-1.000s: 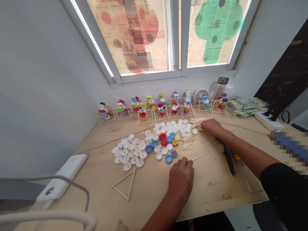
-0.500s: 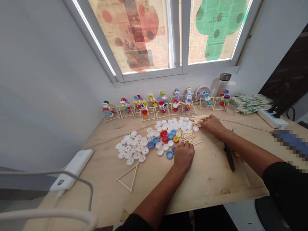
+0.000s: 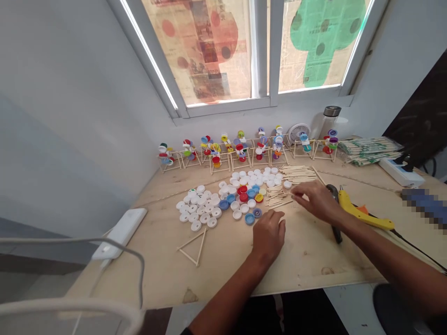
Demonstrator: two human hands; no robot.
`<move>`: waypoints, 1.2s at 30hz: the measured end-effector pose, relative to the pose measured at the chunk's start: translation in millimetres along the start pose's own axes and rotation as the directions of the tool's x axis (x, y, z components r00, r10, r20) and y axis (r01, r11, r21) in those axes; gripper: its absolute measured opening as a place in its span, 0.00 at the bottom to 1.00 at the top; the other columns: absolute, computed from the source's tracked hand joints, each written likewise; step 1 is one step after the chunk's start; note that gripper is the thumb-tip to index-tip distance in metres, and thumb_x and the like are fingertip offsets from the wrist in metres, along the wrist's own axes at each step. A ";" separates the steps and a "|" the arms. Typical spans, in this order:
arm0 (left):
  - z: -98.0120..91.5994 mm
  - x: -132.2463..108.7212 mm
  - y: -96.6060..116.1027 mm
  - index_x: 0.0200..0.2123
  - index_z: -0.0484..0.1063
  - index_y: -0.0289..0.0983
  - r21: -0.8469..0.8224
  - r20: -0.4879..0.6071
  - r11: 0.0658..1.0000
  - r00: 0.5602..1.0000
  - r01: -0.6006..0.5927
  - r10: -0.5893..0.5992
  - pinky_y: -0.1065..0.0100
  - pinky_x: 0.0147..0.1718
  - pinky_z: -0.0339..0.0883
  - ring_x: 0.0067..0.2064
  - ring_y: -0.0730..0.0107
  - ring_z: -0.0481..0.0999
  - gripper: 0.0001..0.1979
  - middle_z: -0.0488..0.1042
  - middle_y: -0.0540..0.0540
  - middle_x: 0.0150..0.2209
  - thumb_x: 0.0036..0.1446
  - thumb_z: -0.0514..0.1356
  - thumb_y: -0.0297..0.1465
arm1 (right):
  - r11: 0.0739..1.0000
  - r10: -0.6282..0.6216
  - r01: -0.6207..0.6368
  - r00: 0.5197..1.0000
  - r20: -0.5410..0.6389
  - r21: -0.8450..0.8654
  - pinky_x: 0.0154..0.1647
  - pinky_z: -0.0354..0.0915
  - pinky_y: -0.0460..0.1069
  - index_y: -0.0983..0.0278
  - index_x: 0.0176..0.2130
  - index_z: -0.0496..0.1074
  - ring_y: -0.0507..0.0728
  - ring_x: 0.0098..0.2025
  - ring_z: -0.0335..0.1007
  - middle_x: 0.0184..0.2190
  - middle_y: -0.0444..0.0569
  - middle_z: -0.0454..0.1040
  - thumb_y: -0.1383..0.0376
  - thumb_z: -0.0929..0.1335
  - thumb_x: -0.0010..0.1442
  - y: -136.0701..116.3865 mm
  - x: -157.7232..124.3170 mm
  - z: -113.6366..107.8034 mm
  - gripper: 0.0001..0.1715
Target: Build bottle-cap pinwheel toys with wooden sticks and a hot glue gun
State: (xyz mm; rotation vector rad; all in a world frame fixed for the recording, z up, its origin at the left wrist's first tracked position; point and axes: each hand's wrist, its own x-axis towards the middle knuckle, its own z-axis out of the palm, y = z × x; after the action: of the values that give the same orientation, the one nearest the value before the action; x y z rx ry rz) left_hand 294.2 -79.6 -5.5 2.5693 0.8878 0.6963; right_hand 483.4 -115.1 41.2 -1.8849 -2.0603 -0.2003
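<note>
Right hand has come off the pile of long sticks since half a second ago and now sits closer to me, by the short sticks, while the left hand has pulled back a bit. Going big to small: the wooden bench fills most of the view, under a window with papered panes. Along the back there's a row of little stick frames with coloured caps on them, and behind those, toward the right end, a bottle and a small white fan. Yellow glue gun lies just past my right forearm, and a black-handled tool is partly hidden under that arm. As for the hands, they're apart from each other: left one has its fingers curled over the wood, right one has thumb and fingertips close together at the edge of the short sticks. Can't tell if either is gripping anything, sorry. Off to the left, three sticks make a triangle lying flat, just in front of a bunch of white caps. Last up, one blue cap sits near the left hand.
</note>
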 end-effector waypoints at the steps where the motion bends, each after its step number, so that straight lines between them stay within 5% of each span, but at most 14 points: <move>1: -3.4 -8.0 3.0 0.43 0.71 0.37 -0.183 -0.029 0.982 0.998 0.047 -0.053 0.70 0.35 0.67 0.35 0.71 0.73 0.12 0.75 0.47 0.35 0.56 0.54 0.25 | 0.983 0.001 0.001 1.000 -0.007 0.185 0.37 0.57 0.48 0.63 0.33 0.73 0.55 0.32 0.69 0.29 0.46 0.75 0.63 0.63 0.63 -10.8 -9.3 1.3 0.11; 4: -10.5 -30.6 12.2 0.47 0.71 0.37 -0.600 -0.011 0.779 0.971 0.184 -0.238 0.70 0.33 0.67 0.35 0.71 0.74 0.15 0.76 0.45 0.36 0.57 0.54 0.29 | 0.844 0.061 -0.068 0.998 0.030 0.532 0.38 0.60 0.49 0.62 0.31 0.72 0.55 0.32 0.69 0.28 0.45 0.74 0.60 0.64 0.62 -43.7 -33.5 7.6 0.12; 9: -14.5 -55.3 24.2 0.45 0.73 0.36 -0.791 0.147 0.506 0.910 0.343 -0.388 0.71 0.30 0.64 0.32 0.71 0.71 0.15 0.76 0.45 0.33 0.56 0.56 0.33 | 0.526 0.330 -0.232 0.942 0.055 0.818 0.38 0.64 0.48 0.62 0.34 0.73 0.57 0.36 0.69 0.31 0.46 0.73 0.57 0.67 0.59 -87.5 -53.4 22.7 0.11; 15: -25.8 -70.7 24.7 0.26 0.75 0.33 -0.798 0.231 0.436 0.879 0.417 -0.418 0.74 0.25 0.56 0.24 0.77 0.61 0.13 0.65 0.51 0.20 0.54 0.57 0.36 | 0.277 0.496 -0.303 0.858 0.134 0.912 0.30 0.64 0.47 0.64 0.38 0.73 0.55 0.31 0.66 0.31 0.47 0.71 0.55 0.69 0.57 -118.2 -61.6 39.6 0.15; 22: -33.6 -76.8 21.5 0.24 0.74 0.32 -0.825 0.362 0.285 0.843 0.488 -0.398 0.75 0.22 0.55 0.21 0.78 0.61 0.15 0.65 0.51 0.18 0.52 0.59 0.39 | 0.102 0.422 -0.323 0.871 0.253 0.941 0.22 0.61 0.45 0.65 0.35 0.71 0.51 0.25 0.61 0.29 0.45 0.67 0.54 0.68 0.59 -132.9 -71.7 41.8 0.15; 36: -44.5 -83.5 20.8 0.29 0.75 0.31 -0.815 0.546 0.102 0.815 0.570 -0.196 0.74 0.22 0.60 0.23 0.75 0.70 0.20 0.76 0.43 0.25 0.55 0.57 0.44 | -0.267 0.424 -0.353 0.793 0.439 0.896 0.08 0.56 0.41 0.65 0.35 0.69 0.47 0.10 0.55 0.16 0.38 0.64 0.53 0.72 0.55 -145.7 -75.2 37.8 0.18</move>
State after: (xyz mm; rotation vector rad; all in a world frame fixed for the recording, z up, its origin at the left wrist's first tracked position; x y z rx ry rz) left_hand 222.7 -142.3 12.4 1.0941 0.6213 0.4061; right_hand 338.6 -189.3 -1.6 -1.1662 -0.6255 1.2023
